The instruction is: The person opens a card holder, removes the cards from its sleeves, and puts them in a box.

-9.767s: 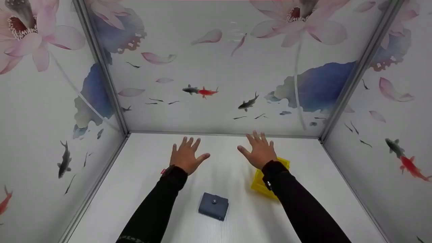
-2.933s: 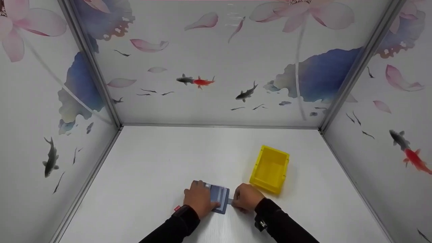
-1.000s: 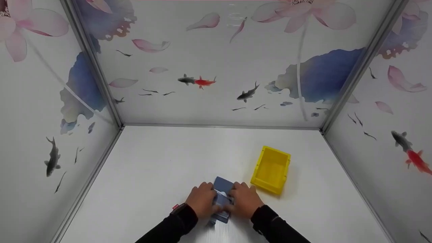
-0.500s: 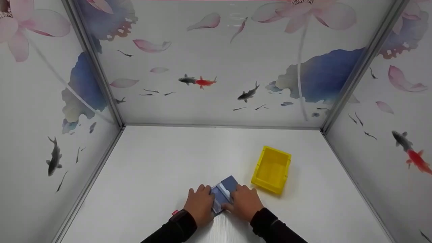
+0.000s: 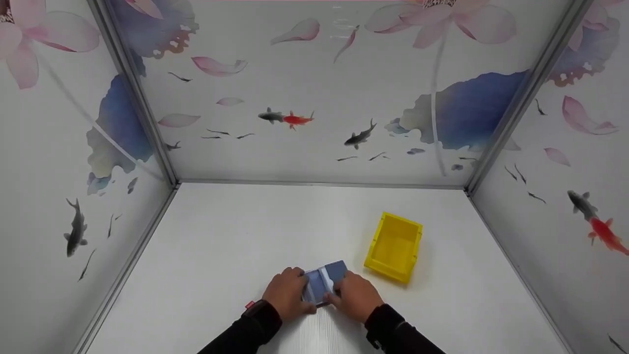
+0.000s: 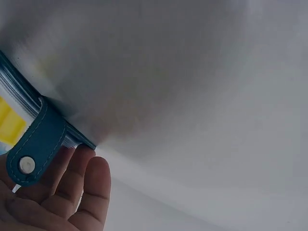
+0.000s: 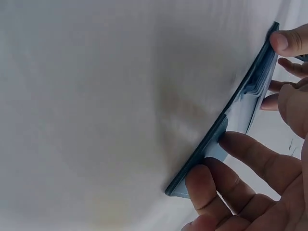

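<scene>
I count two bare hands on one wallet, blue and unfolded, at the near middle of the white table. The left hand grips its left end, thumb at the near edge and fingers on the far side. The right hand has its fingers clamped on the right part, thumb at the near side. One yellow bin stands beyond the wallet to the right, apart from it. Three printed walls surround the table, and the far wall carries one red fish.

There is one red tag by the left cuff (any lettering on it is too small for me to read).

The left wrist view gives me what the head view hides: one stitched strap with one round metal snap. From the right wrist, I get the wallet edge-on, with layered sleeves between its covers. Whether its underside touches the table, I cannot tell.
</scene>
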Demonstrator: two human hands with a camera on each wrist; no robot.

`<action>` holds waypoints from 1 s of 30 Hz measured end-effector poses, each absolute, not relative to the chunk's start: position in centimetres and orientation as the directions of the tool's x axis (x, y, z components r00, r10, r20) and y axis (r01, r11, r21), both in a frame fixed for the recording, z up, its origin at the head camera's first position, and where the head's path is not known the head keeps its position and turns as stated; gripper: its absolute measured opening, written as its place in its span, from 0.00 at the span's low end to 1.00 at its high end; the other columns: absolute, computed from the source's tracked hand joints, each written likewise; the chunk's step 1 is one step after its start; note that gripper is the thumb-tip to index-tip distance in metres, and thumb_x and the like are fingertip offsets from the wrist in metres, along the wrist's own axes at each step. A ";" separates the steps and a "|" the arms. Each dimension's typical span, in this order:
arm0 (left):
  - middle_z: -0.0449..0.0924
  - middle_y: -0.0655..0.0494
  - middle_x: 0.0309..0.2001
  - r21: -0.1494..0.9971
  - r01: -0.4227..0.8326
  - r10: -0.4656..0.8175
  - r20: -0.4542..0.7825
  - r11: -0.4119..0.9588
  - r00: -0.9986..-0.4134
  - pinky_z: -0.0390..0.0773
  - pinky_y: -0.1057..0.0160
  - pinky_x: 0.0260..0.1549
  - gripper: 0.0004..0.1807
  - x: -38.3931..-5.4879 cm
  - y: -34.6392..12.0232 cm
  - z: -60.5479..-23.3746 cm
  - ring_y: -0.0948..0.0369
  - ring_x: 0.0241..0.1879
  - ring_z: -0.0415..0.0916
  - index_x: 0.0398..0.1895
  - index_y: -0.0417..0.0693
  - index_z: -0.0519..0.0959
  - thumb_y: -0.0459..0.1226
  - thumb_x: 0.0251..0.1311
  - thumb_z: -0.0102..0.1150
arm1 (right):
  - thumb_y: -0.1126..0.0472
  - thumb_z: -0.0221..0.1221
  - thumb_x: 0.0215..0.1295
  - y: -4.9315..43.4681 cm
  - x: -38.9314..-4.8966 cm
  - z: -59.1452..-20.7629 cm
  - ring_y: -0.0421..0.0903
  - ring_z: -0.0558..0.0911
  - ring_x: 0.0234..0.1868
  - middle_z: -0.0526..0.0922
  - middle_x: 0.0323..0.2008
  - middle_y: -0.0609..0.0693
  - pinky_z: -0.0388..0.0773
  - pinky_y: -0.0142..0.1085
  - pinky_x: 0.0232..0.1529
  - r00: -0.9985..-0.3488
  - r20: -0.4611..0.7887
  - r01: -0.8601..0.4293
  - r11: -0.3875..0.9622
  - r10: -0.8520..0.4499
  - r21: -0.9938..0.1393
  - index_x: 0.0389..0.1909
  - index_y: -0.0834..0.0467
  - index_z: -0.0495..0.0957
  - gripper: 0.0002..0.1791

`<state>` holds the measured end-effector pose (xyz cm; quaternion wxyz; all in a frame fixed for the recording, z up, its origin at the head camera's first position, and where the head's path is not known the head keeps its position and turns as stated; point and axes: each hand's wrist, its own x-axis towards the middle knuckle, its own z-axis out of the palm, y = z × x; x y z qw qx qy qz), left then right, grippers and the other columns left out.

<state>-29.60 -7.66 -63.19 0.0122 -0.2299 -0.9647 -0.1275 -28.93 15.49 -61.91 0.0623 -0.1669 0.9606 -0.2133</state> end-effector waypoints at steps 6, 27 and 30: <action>0.85 0.57 0.45 0.297 0.447 0.442 0.089 0.844 -0.893 0.82 0.59 0.43 0.38 -30.2 -7.6 -63.2 0.62 0.40 0.75 0.53 0.45 0.89 0.57 0.43 0.94 | 0.50 0.72 0.78 15.5 -30.5 -61.8 0.43 0.79 0.32 0.90 0.30 0.45 0.76 0.38 0.36 -0.942 -0.170 -0.106 0.736 -0.290 -0.669 0.36 0.58 0.95 0.16; 0.87 0.50 0.67 0.337 0.402 0.413 0.040 0.852 -0.910 0.86 0.51 0.64 0.62 -30.2 -7.2 -63.2 0.51 0.63 0.84 0.84 0.49 0.74 0.52 0.43 0.96 | 0.63 0.74 0.65 14.4 -32.4 -62.1 0.37 0.77 0.22 0.85 0.22 0.44 0.73 0.29 0.24 -0.935 -0.208 0.018 0.550 -0.286 -0.835 0.34 0.61 0.94 0.04; 0.87 0.49 0.67 0.337 0.409 0.419 0.047 0.848 -0.907 0.86 0.50 0.63 0.60 -30.2 -7.3 -63.3 0.50 0.62 0.84 0.83 0.48 0.75 0.52 0.45 0.96 | 0.64 0.73 0.64 14.2 -32.5 -62.2 0.37 0.76 0.22 0.84 0.22 0.43 0.72 0.29 0.24 -0.937 -0.221 0.041 0.546 -0.268 -0.837 0.32 0.60 0.93 0.04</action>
